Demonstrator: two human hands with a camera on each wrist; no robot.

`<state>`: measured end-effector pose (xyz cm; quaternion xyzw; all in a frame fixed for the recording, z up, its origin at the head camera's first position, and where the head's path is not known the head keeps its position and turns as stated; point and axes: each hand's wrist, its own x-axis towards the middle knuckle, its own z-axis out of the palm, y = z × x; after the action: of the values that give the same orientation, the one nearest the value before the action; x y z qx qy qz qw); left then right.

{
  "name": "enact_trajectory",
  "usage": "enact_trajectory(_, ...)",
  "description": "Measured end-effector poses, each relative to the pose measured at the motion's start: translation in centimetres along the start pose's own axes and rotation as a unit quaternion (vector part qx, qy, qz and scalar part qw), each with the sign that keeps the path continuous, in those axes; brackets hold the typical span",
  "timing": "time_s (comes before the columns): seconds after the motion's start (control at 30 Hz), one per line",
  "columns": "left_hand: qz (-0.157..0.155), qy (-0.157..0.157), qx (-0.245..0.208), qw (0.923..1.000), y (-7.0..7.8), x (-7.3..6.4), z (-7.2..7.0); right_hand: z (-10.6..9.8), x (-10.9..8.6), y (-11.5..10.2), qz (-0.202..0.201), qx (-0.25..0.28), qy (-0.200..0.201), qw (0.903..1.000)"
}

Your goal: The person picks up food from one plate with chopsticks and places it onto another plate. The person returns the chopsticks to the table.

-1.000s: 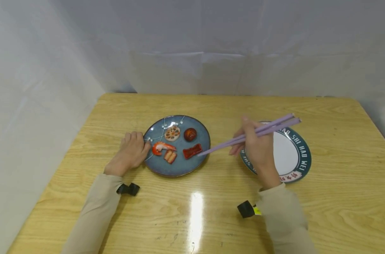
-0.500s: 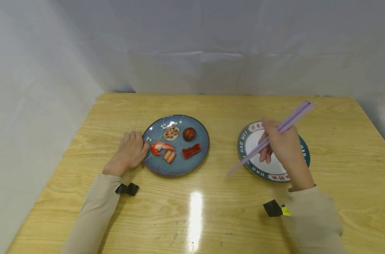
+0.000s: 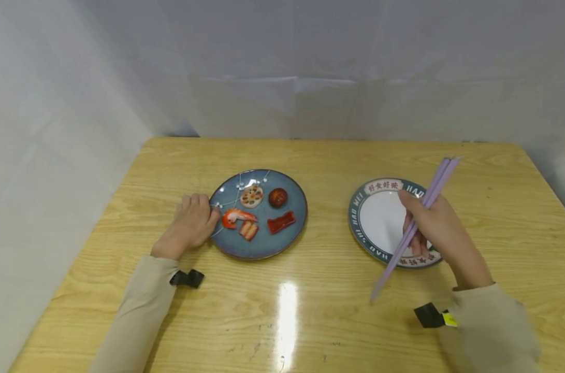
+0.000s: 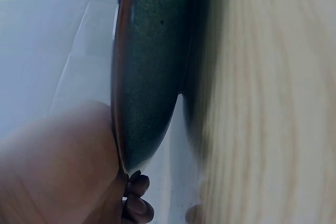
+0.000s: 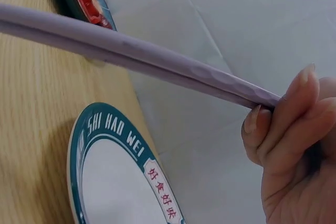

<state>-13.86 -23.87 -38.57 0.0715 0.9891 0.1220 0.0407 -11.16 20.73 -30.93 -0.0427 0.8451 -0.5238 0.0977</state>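
My left hand [image 3: 193,221] holds the left rim of a dark blue plate [image 3: 245,248], its thumb at the edge. The left wrist view shows the plate's underside [image 4: 152,72] with curled fingertips [image 4: 137,206] by the rim. On that plate lie a lotus root slice [image 3: 251,197], a round brown mushroom-like piece [image 3: 278,197], a shrimp [image 3: 237,216], a small striped piece of meat [image 3: 249,230] and a dark red strip [image 3: 281,222]. My right hand [image 3: 433,225] grips a pair of purple chopsticks [image 3: 405,239], tips together and holding nothing, above a white plate [image 3: 380,220] with a green lettered rim.
Both plates stand apart on a wooden table [image 3: 329,311]. A pale sheet [image 3: 282,67] hangs behind the table and along its left side. Each wrist wears a small black camera, such as the right one [image 3: 429,315].
My right hand has moved right, away from the blue plate, and the chopsticks have swung so their tips point toward the front of the table. The left hand and the food pieces stay put.
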Motion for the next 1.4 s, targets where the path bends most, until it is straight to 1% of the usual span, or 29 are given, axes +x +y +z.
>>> enact_trajectory(0.13, 0.000, 0.001, 0.001, 1.0000, 0.0, 0.0, 0.0, -0.4, -0.1, 0.4, 0.020, -0.002, -0.010, 0.9997)
enact_trajectory(0.4, 0.001, 0.004, 0.004, 1.0000, -0.1, 0.0, 0.1, -1.5, -0.2, 1.4, 0.077, -0.065, 0.009, 0.9948)
enact_trajectory(0.5, 0.001, 0.006, 0.005, 1.0000, 0.0, 0.0, 0.1, -2.0, -0.1, 1.9, 0.092, -0.083, 0.003, 0.9923)
enact_trajectory(0.67, 0.000, 0.000, 0.009, 1.0000, 0.0, 0.0, 0.1, -3.3, 0.0, 2.7, 0.110, -0.126, -0.005, 0.9859)
enact_trajectory(0.73, 0.001, -0.002, 0.009, 1.0000, 0.0, 0.0, 0.0, -3.9, -0.1, 3.0, 0.111, -0.131, -0.004, 0.9852)
enact_trajectory(0.87, 0.000, -0.001, 0.003, 1.0000, 0.0, 0.0, 0.0, -5.0, -0.3, 3.6, 0.110, -0.120, -0.005, 0.9867)
enact_trajectory(0.93, -0.001, 0.001, 0.001, 1.0000, 0.0, 0.0, 0.0, -5.3, -0.4, 3.8, 0.107, -0.117, -0.014, 0.9872)
enact_trajectory(1.07, -0.003, 0.002, 0.000, 1.0000, 0.0, 0.0, 0.0, -6.0, -0.4, 4.3, 0.100, -0.135, -0.039, 0.9851)
enact_trajectory(1.17, -0.003, 0.001, 0.001, 1.0000, 0.0, -0.1, 0.0, -6.5, -0.3, 4.7, 0.100, -0.157, -0.047, 0.9813)
enact_trajectory(1.23, -0.002, -0.001, 0.002, 1.0000, 0.0, -0.1, 0.0, -6.8, -0.4, 5.0, 0.105, -0.169, -0.042, 0.9790)
enact_trajectory(1.3, -0.001, -0.005, 0.004, 1.0000, 0.0, 0.0, 0.0, -6.9, -0.5, 5.4, 0.104, -0.177, -0.027, 0.9782)
enact_trajectory(1.37, 0.000, -0.007, 0.006, 1.0000, 0.0, 0.0, 0.0, -6.9, -0.7, 5.7, 0.096, -0.173, -0.007, 0.9801)
enact_trajectory(1.4, 0.000, -0.007, 0.006, 1.0000, 0.0, 0.0, -0.1, -6.9, -0.8, 5.9, 0.083, -0.169, 0.002, 0.9822)
